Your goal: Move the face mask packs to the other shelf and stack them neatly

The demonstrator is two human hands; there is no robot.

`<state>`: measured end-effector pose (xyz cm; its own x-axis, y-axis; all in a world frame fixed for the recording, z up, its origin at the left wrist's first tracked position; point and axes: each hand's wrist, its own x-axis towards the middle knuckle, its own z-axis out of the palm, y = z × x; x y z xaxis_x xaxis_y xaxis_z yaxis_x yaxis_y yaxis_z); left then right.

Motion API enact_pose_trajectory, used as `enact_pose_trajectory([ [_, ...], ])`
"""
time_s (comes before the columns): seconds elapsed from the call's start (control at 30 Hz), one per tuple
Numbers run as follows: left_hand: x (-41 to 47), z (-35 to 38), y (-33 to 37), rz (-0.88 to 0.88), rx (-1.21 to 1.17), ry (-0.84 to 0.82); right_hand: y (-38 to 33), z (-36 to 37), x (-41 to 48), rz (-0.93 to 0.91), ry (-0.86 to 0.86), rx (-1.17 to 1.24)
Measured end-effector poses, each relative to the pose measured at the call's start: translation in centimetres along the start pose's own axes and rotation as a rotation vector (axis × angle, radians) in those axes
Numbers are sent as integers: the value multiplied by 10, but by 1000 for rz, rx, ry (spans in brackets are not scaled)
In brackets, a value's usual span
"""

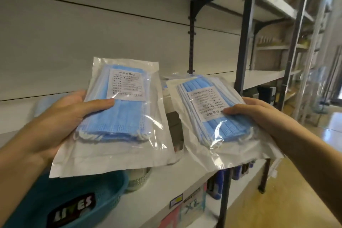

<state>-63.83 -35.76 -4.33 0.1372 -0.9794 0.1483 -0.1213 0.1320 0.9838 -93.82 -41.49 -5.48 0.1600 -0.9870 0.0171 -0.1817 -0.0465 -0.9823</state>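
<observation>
Two packs up at once here! The left hand (pixel 61 116) is reaching in from the lower left, palm cupped under the left mask pack (pixel 118 114), thumb pressing flat across its front just below the white label (pixel 126 84); the fingers are hiding behind the pack, clamping it. The right hand (pixel 259 114) is coming in from the right, forearm angling up, thumb lying on the front of the right mask pack (pixel 218 116) and the fingers wrapping underneath, gripping it too.

Both packs are hanging in the air in front of the white shelf (pixel 177 176), side by side, not quite touching as far as I can see. The left one is standing nearly upright; the right one is tilting leftward with its label upside down.

The print on both labels is too small to read. More packs (pixel 188 77) are peeking out behind the right one, mostly covered.

The wrappers are glossy, crinkled clear plastic with white sealed borders, holding stacks of pleated blue masks with white ear loops. Below left, a teal basket (pixel 103 200) is showing its curved rim, cut off by the frame edge.
</observation>
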Motion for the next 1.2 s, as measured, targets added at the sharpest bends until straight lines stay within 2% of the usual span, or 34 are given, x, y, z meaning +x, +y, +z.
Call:
enact_pose_trajectory([
  [0.17, 61, 26, 4, 23, 23, 71, -1, -45, 64, -30, 69, 53],
  [0.3, 100, 44, 9, 21, 130, 164, -2, -69, 113, -31, 67, 25],
  [0.53, 165, 83, 11, -11, 133, 307, -8, -110, 213, -118, -28, -21],
  [0.63, 189, 99, 10, -30, 153, 422, -13, -127, 254, -140, -72, -16],
  [0.93, 259, 123, 0, -153, 148, 652, -27, -148, 331, -274, -226, -21],
  [1.2, 278, 126, -5, -329, 343, 638, -37, -140, 368, -321, -286, 13],
])
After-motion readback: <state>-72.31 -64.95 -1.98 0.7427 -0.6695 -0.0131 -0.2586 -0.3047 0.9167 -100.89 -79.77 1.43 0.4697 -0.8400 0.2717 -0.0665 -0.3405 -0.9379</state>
